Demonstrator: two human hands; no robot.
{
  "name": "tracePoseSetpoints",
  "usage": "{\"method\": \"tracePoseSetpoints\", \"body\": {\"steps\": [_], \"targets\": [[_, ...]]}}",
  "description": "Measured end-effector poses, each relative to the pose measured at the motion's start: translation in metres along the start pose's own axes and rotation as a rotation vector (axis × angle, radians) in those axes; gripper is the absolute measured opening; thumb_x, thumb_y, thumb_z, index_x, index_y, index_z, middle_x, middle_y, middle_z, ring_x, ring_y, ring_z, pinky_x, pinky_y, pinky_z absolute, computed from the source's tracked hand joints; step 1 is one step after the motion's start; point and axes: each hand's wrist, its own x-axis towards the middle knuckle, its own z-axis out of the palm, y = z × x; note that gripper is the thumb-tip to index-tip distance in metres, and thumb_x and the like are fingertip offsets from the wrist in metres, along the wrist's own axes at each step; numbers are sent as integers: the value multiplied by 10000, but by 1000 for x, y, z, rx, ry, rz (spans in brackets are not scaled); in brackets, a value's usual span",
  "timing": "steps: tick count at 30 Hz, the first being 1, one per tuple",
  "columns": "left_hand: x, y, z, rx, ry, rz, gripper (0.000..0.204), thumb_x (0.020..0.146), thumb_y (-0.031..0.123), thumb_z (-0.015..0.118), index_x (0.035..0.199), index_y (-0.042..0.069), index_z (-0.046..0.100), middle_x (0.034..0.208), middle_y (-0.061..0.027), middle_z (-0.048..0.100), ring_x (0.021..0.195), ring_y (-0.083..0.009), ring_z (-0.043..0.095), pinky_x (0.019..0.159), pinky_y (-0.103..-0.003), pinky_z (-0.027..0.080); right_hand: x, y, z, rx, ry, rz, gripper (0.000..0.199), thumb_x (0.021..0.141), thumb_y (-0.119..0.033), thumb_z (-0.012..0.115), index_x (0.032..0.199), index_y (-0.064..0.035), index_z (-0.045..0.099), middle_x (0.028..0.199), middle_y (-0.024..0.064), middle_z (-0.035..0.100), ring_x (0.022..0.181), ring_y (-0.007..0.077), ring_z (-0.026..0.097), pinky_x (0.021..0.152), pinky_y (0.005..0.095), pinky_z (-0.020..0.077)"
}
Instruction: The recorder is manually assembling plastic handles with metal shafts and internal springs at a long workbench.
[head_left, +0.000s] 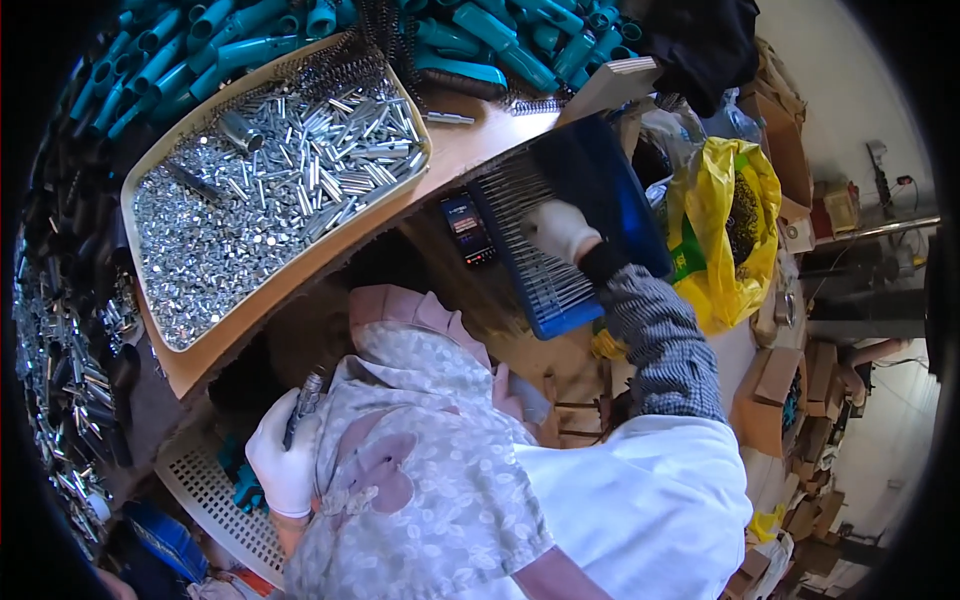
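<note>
My left hand (282,458), in a white glove, is closed around a short dark cylindrical part with a metal tip (305,400), held upright beside my patterned apron (440,490). Over to the right, my right hand (562,230), also gloved in white, reaches down into a blue tray (625,215). Its fingers are drawn together at a row of thin metal rods (555,285); whatever they pinch is too small to make out. A phone with a lit screen (467,228) lies along the tray's left side.
A cream-rimmed bin of small metal pins (325,160) stands on the wooden table (440,165). Teal tubular parts (490,30) heap behind it. A yellow plastic bag (710,285) sits right of the tray. A white perforated basket (215,505) with teal pieces is at lower left.
</note>
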Motion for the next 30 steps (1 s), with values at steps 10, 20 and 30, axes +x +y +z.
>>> {"method": "tracePoseSetpoints", "body": {"steps": [10,20,30], "targets": [[4,5,23,-28,-126,188,355,775,62,737,1116,-35,710,995,-216,734,881,-311,727,829,-347,550,-112,-26,37,-134,-81,38,130,788,-169,650,832,-91,743,825,170,703,842,388,698,748,497,564],[-14,-24,10,-42,-19,226,349,764,63,746,1099,-27,705,991,-217,725,883,-339,720,820,-353,555,-95,-39,41,-250,-237,184,174,773,-86,626,883,-68,759,908,189,737,897,391,715,778,480,581],[-23,-34,-1,-59,26,222,340,775,62,749,1101,-26,702,1000,-222,722,916,-344,720,839,-359,552,-96,-34,47,-266,-312,212,199,780,-80,623,924,-73,760,951,197,744,921,390,721,783,482,581]]}}
